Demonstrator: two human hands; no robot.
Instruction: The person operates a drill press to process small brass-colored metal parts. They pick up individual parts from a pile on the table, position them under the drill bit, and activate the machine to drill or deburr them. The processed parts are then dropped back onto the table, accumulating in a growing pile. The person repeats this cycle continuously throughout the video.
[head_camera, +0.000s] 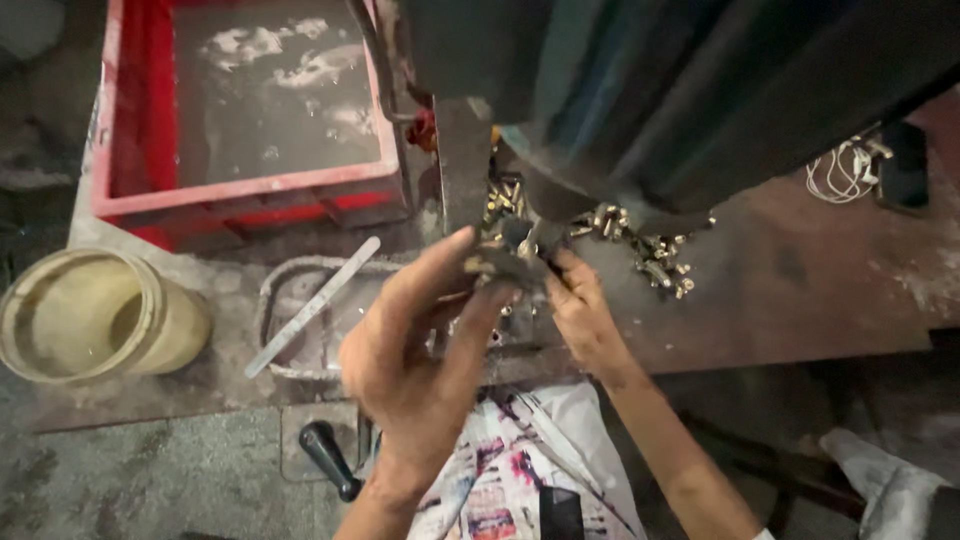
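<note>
My left hand (415, 345) reaches up to the base of a dark green machine (640, 90), thumb and fingers pinched on a small dark metal part (495, 265) under the machine's tool. My right hand (582, 310) is just to the right, fingertips touching the same spot near the tool (528, 238). Several small brass-coloured pieces (655, 255) lie scattered on the worn metal table (800, 290) behind my fingers. Whether the right hand grips a piece is hidden by the fingers.
A red plastic crate (130, 190) holding murky liquid stands at the back left. A tan round container (95, 315) lies at the left. A metal tray (275, 300) with a flat strip (315, 305) sits left of my hands. A black handle (330, 458) and white wires (845, 170) are nearby.
</note>
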